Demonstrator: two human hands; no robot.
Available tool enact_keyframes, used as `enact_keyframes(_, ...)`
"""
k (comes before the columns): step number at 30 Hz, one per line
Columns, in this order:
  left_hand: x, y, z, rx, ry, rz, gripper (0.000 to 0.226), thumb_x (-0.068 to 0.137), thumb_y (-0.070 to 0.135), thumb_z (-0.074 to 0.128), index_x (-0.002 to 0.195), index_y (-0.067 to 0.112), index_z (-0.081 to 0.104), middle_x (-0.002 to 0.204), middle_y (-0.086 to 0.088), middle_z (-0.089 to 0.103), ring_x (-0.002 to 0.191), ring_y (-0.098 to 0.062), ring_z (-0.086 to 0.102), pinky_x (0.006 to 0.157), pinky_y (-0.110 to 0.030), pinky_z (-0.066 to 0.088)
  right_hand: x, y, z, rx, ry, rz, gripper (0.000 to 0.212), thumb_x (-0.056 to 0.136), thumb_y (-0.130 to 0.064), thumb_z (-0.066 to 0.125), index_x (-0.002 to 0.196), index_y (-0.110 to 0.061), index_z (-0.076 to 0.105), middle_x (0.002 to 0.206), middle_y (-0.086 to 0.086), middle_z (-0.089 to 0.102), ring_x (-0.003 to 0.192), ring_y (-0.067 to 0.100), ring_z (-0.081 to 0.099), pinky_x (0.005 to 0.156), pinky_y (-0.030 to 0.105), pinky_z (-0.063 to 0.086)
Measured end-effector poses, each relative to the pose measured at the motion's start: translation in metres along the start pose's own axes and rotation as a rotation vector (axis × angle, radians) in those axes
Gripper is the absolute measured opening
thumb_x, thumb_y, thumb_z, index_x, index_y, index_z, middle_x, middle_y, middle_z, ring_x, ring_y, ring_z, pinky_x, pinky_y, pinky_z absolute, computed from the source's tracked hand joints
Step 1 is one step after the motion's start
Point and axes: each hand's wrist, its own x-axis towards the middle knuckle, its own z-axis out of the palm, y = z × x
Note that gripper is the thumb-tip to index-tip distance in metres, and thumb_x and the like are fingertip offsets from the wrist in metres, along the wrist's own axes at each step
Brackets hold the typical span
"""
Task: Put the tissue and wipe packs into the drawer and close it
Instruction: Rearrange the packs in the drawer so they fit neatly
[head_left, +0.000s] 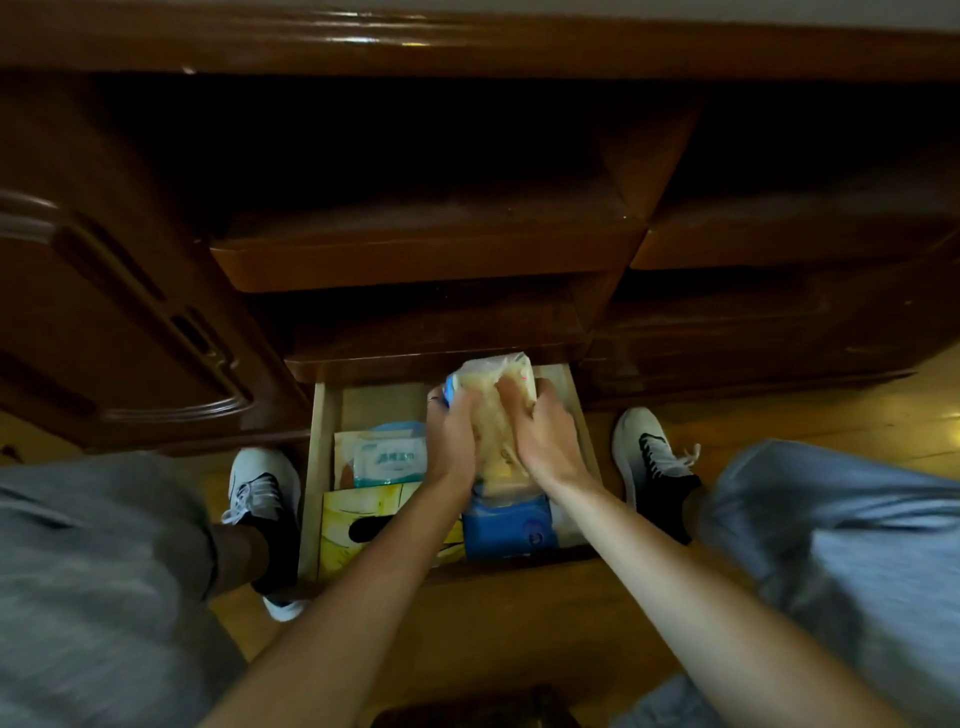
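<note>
The bottom drawer (326, 467) of a dark wooden cabinet stands pulled out between my feet. Both hands press on a pale yellow tissue pack (493, 384) at the drawer's right rear: my left hand (451, 436) grips its left side, my right hand (545, 436) its right side. In front of it lies a blue wipe pack (511, 530). A white and teal wipe pack (387, 457) lies on the left, with a yellow tissue pack (358, 525) at the front left, partly hidden by my left forearm.
Open cabinet shelves (426, 260) sit above the drawer, and a panelled cabinet door (119, 322) stands to the left. My shoes (260, 488) and knees flank the drawer on the wooden floor (779, 415).
</note>
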Motion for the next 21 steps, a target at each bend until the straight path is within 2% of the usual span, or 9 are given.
enact_keyframes(3, 0.0, 0.003, -0.002, -0.14, 0.016, -0.242, 0.077, 0.079, 0.077, 0.047, 0.126, 0.017, 0.059, 0.115, -0.011, 0.066, 0.104, -0.026, 0.064, 0.092, -0.046, 0.053, -0.006, 0.009, 0.003, -0.221, 0.034, -0.201, 0.05, 0.1, -0.068, 0.037, 0.113, -0.021, 0.049, 0.08, -0.007, 0.068, 0.065, 0.008, 0.067, 0.055, 0.034, 0.056)
enact_keyframes(4, 0.001, 0.003, -0.002, -0.078, 0.056, -0.283, 0.092, 0.07, 0.088, 0.044, 0.127, 0.017, 0.058, 0.116, -0.01, 0.065, 0.107, -0.027, 0.063, 0.097, -0.048, 0.05, -0.009, 0.009, 0.006, -0.267, 0.038, -0.259, 0.047, 0.102, -0.066, 0.036, 0.113, -0.022, 0.049, 0.081, -0.009, 0.067, 0.065, 0.005, 0.066, 0.054, 0.03, 0.053)
enact_keyframes(5, 0.003, 0.003, -0.002, 0.009, 0.118, -0.288, 0.097, 0.067, 0.092, 0.042, 0.125, 0.016, 0.058, 0.114, -0.009, 0.065, 0.105, -0.026, 0.063, 0.096, -0.047, 0.05, -0.013, 0.008, 0.009, -0.293, 0.036, -0.296, 0.047, 0.102, -0.066, 0.034, 0.113, -0.023, 0.048, 0.082, -0.011, 0.066, 0.065, 0.003, 0.064, 0.051, 0.025, 0.05)
enact_keyframes(8, 0.004, -0.004, -0.002, 0.173, 0.346, -0.168, 0.07, 0.081, 0.079, 0.05, 0.096, 0.012, 0.059, 0.089, -0.003, 0.064, 0.082, -0.018, 0.063, 0.071, -0.034, 0.048, -0.023, 0.007, 0.019, -0.345, 0.01, -0.316, 0.048, 0.102, -0.066, 0.029, 0.117, -0.023, 0.044, 0.079, -0.013, 0.061, 0.06, 0.0, 0.06, 0.045, 0.021, 0.038)
enact_keyframes(11, 0.006, -0.013, -0.006, 0.129, 0.418, -0.063, 0.048, 0.086, 0.061, 0.064, 0.078, 0.015, 0.054, 0.073, 0.004, 0.058, 0.066, -0.009, 0.057, 0.055, -0.025, 0.038, -0.028, 0.008, 0.024, -0.305, -0.027, -0.266, 0.05, 0.101, -0.064, 0.031, 0.122, -0.02, 0.042, 0.091, -0.006, 0.065, 0.07, 0.013, 0.067, 0.052, 0.032, 0.052)
enact_keyframes(14, 0.007, -0.019, -0.007, 0.083, 0.412, -0.072, 0.041, 0.087, 0.054, 0.067, 0.083, 0.014, 0.059, 0.075, 0.003, 0.062, 0.067, -0.008, 0.059, 0.055, -0.023, 0.039, -0.03, 0.01, 0.025, -0.275, -0.039, -0.243, 0.051, 0.1, -0.062, 0.034, 0.123, -0.018, 0.044, 0.099, -0.001, 0.067, 0.079, 0.017, 0.07, 0.06, 0.039, 0.058)
enact_keyframes(16, 0.01, -0.023, -0.005, 0.072, 0.387, -0.097, 0.042, 0.086, 0.055, 0.067, 0.088, 0.013, 0.061, 0.082, -0.001, 0.066, 0.074, -0.012, 0.063, 0.061, -0.027, 0.046, -0.027, 0.012, 0.024, -0.25, -0.065, -0.221, 0.048, 0.101, -0.061, 0.04, 0.123, -0.018, 0.045, 0.098, -0.005, 0.065, 0.08, 0.012, 0.069, 0.059, 0.031, 0.057)
enact_keyframes(18, 0.017, -0.026, -0.005, 0.065, 0.391, -0.108, 0.05, 0.086, 0.057, 0.067, 0.097, 0.009, 0.065, 0.09, -0.004, 0.068, 0.083, -0.02, 0.066, 0.069, -0.032, 0.049, -0.019, 0.018, 0.016, -0.197, -0.199, -0.159, 0.051, 0.097, -0.066, 0.046, 0.126, -0.024, 0.042, 0.1, -0.012, 0.062, 0.08, 0.0, 0.064, 0.057, 0.017, 0.052)
enact_keyframes(21, 0.032, -0.024, -0.008, 0.049, 0.41, -0.141, 0.06, 0.086, 0.062, 0.064, 0.105, 0.005, 0.065, 0.097, -0.007, 0.067, 0.09, -0.024, 0.065, 0.071, -0.033, 0.046, -0.009, 0.028, 0.001, -0.225, -0.437, -0.087, 0.056, 0.091, -0.063, 0.062, 0.131, -0.031, 0.039, 0.1, -0.019, 0.057, 0.081, -0.007, 0.058, 0.055, 0.009, 0.05)
